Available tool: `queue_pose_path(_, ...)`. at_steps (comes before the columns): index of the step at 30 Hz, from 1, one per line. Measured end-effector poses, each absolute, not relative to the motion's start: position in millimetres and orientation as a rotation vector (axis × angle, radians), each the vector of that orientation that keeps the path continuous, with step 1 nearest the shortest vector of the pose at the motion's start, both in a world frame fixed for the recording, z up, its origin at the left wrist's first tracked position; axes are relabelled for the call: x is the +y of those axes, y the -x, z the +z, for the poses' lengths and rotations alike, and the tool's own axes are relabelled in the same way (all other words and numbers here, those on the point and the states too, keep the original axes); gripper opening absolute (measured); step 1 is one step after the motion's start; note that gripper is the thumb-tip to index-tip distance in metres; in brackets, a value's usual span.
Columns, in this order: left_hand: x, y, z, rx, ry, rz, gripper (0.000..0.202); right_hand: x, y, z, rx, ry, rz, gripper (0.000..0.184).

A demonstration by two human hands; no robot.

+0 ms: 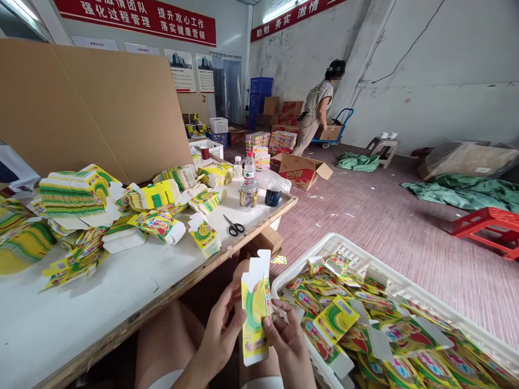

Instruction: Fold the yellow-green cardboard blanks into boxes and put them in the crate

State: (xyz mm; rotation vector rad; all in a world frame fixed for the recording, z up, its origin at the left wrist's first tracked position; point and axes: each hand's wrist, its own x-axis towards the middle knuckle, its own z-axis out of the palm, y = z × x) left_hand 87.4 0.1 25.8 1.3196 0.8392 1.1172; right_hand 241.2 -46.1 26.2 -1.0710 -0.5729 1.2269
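Hands (222, 327) (287, 332) — half-curled, one yellow carton (253, 313) between

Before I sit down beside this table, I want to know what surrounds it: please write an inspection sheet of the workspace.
Surface: white table with a wooden edge, piles of cartons on it.
Job's things: one held carton, white flaps sticking up; a white basket holding many more cartons.
Clutter: scissors, a red-capped bottle, a dark cup.
Hands: left hand and right hand both grip the held carton.
Cables: a dark cable along the wall.
Surroundings: a person near a blue trolley; a red stool.
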Motion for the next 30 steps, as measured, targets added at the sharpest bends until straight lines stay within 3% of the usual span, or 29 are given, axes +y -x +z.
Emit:
queue_pose_path(4,4,-98,47,0.529,-0.950,0.851,0.054,-49,-235,29,-0.574,1.077,1.243,0.042)
queue_pose_path(9,1,-105,56,0.416,-0.830,0.864,0.049,-48,-246,30,-0.700,1.138,1.188,0.042)
queue_pose_path(15,3,-106,49,0.596,-0.876,0.936,0.044,-48,-247,19,-0.755,1.150,1.215,0.045)
queue_pose_path(20,2,-112,47,0.763,-1.014,0.948,0.044,-48,-242,8,-0.749,1.174,1.186,0.035)
queue_pose_path(24,-3,-111,43,0.900,-1.142,1.014,0.058,-50,-246,10,-0.834,1.247,0.991,0.030)
queue_pose_path(30,-2,-97,46,0.863,-1.366,0.834,0.058,-50,-258,28,-1.006,1.187,0.956,0.050)
